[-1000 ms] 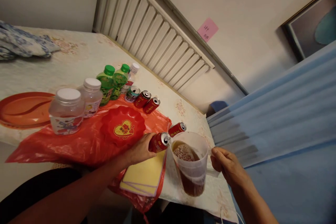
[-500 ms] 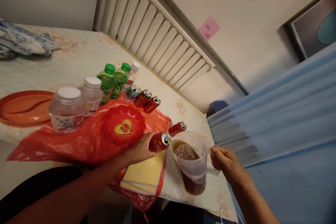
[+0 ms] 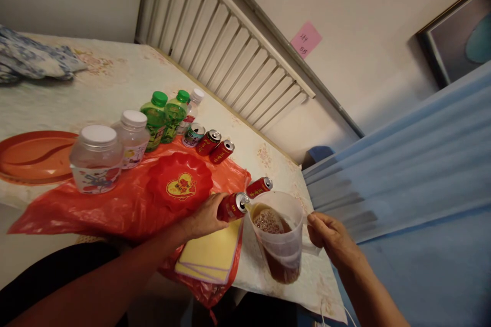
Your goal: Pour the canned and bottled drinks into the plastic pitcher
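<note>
My left hand (image 3: 203, 217) is wrapped round a red drink can (image 3: 232, 206), tipped over the rim of a clear plastic pitcher (image 3: 282, 245). Liquid runs from the can into the pitcher, which holds dark brown, foamy drink. My right hand (image 3: 332, 239) is closed on the pitcher's handle at its right side. Another red can (image 3: 259, 187) stands just behind the pitcher. The pitcher sits near the front right corner of the table (image 3: 111, 79).
A red heart-printed dish (image 3: 179, 183) lies on a red plastic bag (image 3: 95, 204). Yellow pads (image 3: 213, 255) sit by the front edge. Behind are two white-lidded jars (image 3: 95, 157), green-capped bottles (image 3: 155, 120), three cans (image 3: 209, 142), an orange tray (image 3: 32, 156). Blue curtain (image 3: 402, 173) at right.
The can stays tipped over the pitcher and keeps pouring; both hands hold their places. The view has shifted very slightly.
</note>
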Motion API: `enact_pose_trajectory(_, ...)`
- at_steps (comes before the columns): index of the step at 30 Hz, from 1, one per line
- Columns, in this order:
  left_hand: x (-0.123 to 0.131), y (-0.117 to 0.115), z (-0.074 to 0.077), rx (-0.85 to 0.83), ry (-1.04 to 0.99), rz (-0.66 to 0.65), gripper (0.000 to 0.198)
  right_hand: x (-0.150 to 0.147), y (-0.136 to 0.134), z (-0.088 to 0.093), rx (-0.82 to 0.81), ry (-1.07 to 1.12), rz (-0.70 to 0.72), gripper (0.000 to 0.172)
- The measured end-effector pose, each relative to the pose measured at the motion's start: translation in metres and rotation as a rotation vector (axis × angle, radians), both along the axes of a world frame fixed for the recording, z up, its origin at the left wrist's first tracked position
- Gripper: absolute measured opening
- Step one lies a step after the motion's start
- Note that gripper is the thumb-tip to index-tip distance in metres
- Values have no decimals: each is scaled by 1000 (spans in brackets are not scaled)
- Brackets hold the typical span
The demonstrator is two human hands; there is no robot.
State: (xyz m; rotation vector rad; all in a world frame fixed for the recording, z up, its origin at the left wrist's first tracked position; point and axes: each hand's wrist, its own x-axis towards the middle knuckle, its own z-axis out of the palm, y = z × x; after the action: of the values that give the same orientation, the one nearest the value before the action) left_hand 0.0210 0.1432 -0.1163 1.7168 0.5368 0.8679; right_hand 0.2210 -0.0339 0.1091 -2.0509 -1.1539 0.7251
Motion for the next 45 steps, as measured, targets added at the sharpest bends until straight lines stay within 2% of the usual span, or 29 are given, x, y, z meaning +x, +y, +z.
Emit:
enact_pose_trajectory(35,-3,0,4,28,45,-17,60,-3,2,7,-43,-25,7,52)
enact_pose_trajectory(45,-2,0,0,59,45,-10,59,-4,3,8,-60,-31,6,52)
